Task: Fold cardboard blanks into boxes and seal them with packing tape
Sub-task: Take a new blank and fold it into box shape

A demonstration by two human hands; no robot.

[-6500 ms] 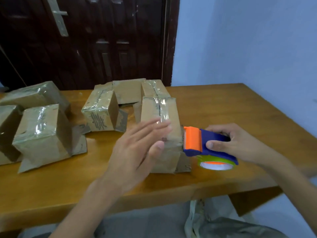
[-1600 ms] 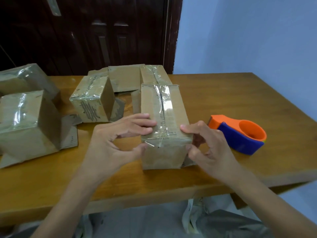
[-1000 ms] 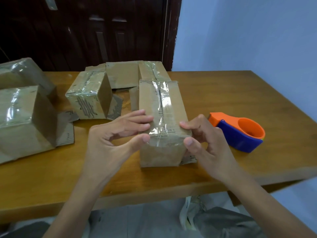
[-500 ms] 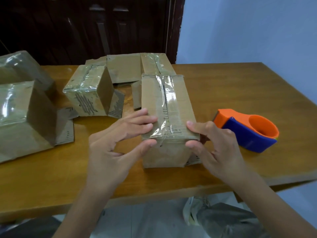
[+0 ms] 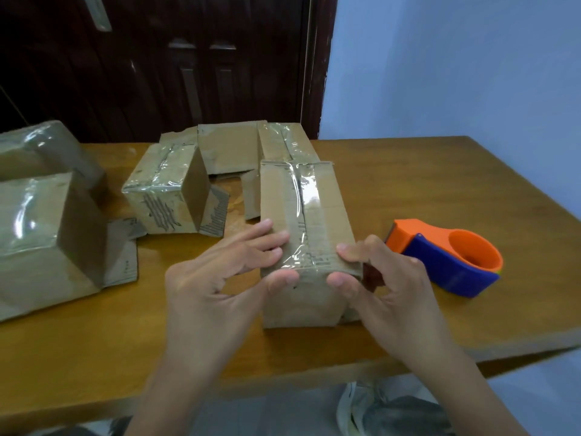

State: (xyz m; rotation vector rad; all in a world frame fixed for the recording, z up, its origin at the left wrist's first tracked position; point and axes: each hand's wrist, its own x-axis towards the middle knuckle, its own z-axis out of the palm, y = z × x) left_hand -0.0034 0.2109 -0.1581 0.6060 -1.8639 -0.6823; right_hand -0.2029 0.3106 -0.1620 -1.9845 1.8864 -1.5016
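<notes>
Head camera, looking down at a wooden table (image 5: 408, 171) set against a dark door and a pale blue wall. At the centre near the front edge stands a cardboard box (image 5: 301, 291), its top seam covered by a strip of clear packing tape (image 5: 306, 209) running front to back. The left hand (image 5: 213, 287) holds the box's near left corner, fingers laid flat on the top and thumb pressing the front face. The right hand (image 5: 386, 284) holds the near right corner the same way, fingers curled round the edge. Both appear to be smoothing the tape end down over the front edge. Just to the right of the box, lying apart from both hands, is an orange and blue tape dispenser (image 5: 449, 256). To the left stand three more taped boxes: a small one (image 5: 166, 190) mid-table and two larger ones (image 5: 47, 234) at the left edge. Behind the central box lies a flattened cardboard blank (image 5: 229, 149), some tape already on it. By my reading several boxes are done, this one is nearly sealed on top, and at least that blank remains.
</notes>
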